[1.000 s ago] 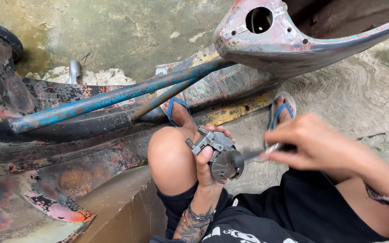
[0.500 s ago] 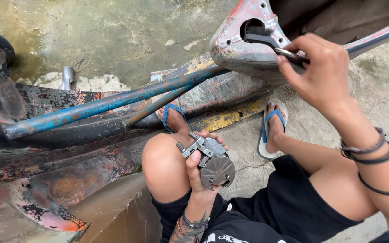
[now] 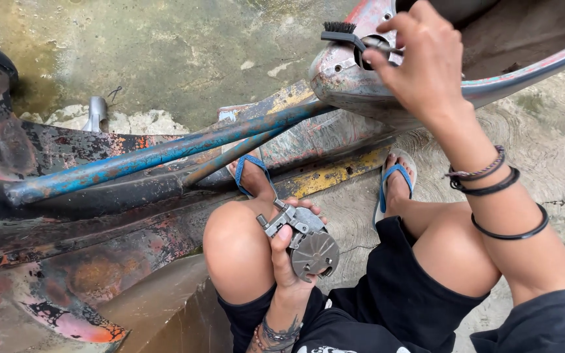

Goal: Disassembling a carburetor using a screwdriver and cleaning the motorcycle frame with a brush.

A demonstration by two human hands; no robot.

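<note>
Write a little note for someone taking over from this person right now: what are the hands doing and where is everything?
Left hand: gripping a small grey metal part with a round disc, resting against the left knee.
Right hand: raised, holding a black-bristled brush at the round hole in the rusty metal shell up front.
Around: a blue-painted tube frame runs across the rusty bodywork below; both feet in blue sandals on the concrete.
Done: cannot tell how much has been cleaned.
Left: the shell is rusty and flaking; the metal part is not fitted anywhere.
</note>
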